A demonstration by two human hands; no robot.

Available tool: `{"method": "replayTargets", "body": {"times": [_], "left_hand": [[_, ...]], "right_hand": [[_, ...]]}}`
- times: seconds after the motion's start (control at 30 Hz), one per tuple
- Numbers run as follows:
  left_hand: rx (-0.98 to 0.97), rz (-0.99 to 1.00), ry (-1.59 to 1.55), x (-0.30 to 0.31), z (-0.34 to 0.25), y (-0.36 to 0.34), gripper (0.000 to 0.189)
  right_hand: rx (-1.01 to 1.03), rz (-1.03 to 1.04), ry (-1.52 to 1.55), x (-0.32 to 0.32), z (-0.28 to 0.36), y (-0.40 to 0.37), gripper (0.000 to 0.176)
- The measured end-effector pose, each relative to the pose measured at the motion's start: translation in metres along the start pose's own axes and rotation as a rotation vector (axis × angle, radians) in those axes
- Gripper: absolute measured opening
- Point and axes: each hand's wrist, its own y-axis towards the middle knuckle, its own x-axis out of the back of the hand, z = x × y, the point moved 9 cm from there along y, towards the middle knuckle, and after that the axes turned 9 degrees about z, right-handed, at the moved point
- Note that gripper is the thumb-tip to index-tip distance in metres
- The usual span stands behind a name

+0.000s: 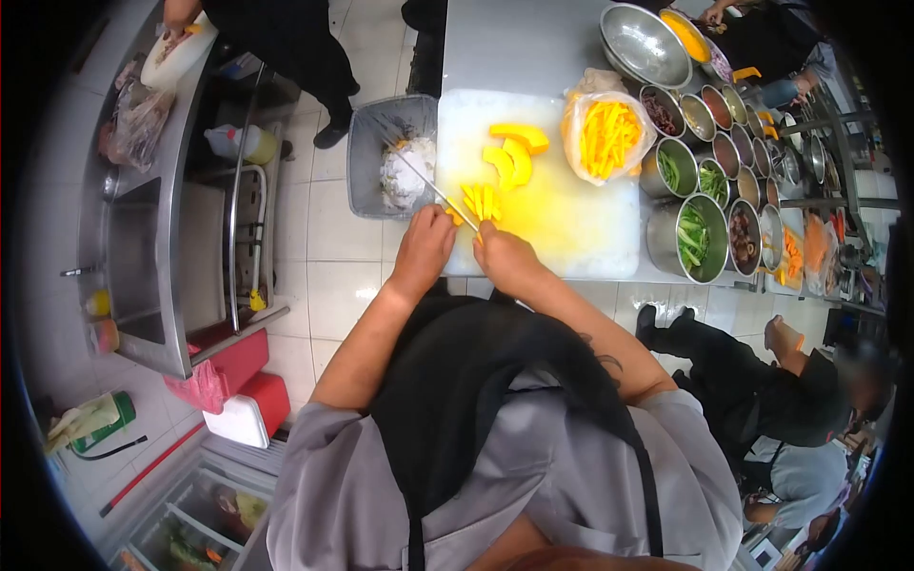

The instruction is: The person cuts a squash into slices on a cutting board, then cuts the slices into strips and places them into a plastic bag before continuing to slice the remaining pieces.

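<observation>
My right hand [509,255] is closed around the handle of a knife [441,193], whose blade points up and left past the cutting board's edge. Closed fingers of my left hand [428,246] hold a small yellow squash piece [455,217] at the board's near left corner, close to the blade. Cut squash sticks [482,202] lie just beyond both hands. Farther up the white cutting board [590,243] rest curved squash slices [514,162] and a thicker wedge [520,138]. A clear plastic bag [571,143] full of squash strips [611,138] stands at the board's right.
A grey bin [365,171] with a white bag inside stands against the table's left edge. Several metal containers [700,238] of greens and other ingredients line the right, below a large steel bowl [645,46]. Other people stand at the upper left, upper right and lower right.
</observation>
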Motion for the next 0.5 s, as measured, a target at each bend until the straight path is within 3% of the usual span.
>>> {"method": "replayTargets", "body": {"times": [0.5], "left_hand": [[0.025,-0.024,0.019,0.002,0.003,-0.007,0.023]], "right_hand": [[0.091,-0.041,0.002,0.015,0.016,-0.004,0.024]]}}
